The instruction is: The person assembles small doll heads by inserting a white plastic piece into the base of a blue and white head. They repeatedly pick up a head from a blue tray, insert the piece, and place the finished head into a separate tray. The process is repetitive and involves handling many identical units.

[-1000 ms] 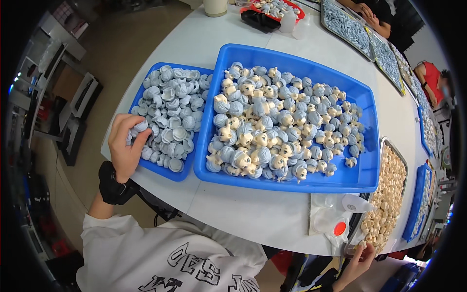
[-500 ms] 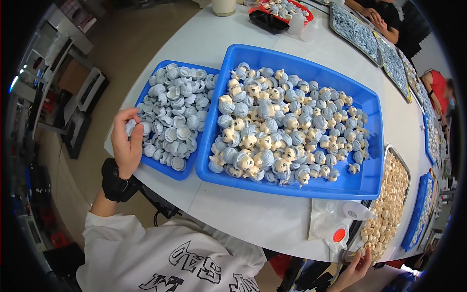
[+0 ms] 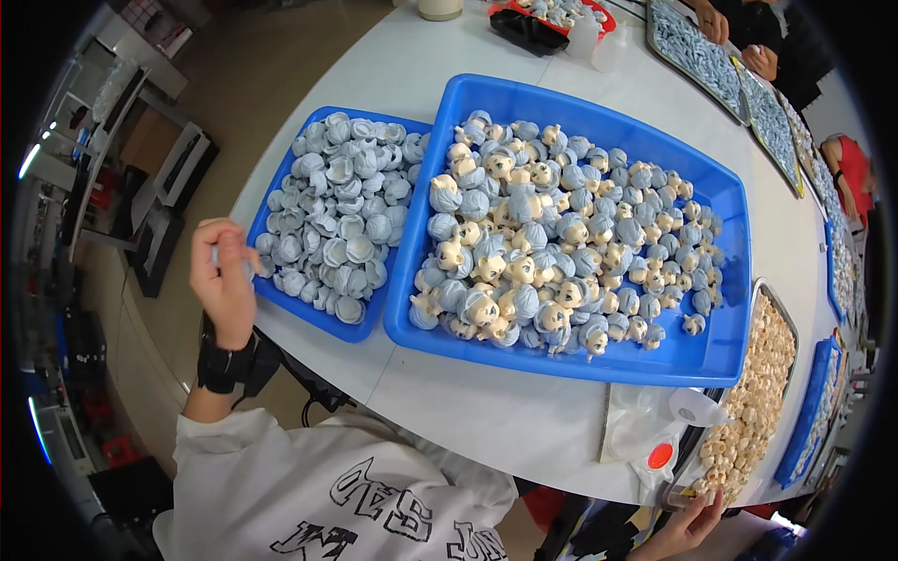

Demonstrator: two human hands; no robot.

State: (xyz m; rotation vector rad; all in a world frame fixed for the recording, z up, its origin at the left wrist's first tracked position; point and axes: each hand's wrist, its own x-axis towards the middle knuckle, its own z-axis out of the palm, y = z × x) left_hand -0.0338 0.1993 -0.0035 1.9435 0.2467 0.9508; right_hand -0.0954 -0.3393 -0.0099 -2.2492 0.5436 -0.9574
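My left hand (image 3: 224, 285) is raised just off the left edge of a small blue tray (image 3: 323, 323). Its fingers are curled round a pale blue-grey doll hair piece (image 3: 216, 254), mostly covered by them. Similar hollow hair pieces (image 3: 341, 224) are heaped in that tray. At the lower right my right hand (image 3: 687, 525) is at the near end of a metal tray of beige doll head pieces (image 3: 748, 411). Its fingertips are drawn together at the pieces; what they pinch, if anything, is too small to make out.
A large blue bin (image 3: 561, 369) of doll heads with blue-grey hair (image 3: 571, 234) stands mid-table. A clear bottle (image 3: 697, 408) and a red-capped container (image 3: 660, 456) lie by its near right corner. Across the table, other people's hands (image 3: 762, 62) are near metal trays (image 3: 697, 56) of blue-grey pieces.
My left hand has moved from over the small tray's edge outward to the left, carrying the hair piece. The right hand's fingertips have come closer together at the beige pieces. The view has shifted slightly.
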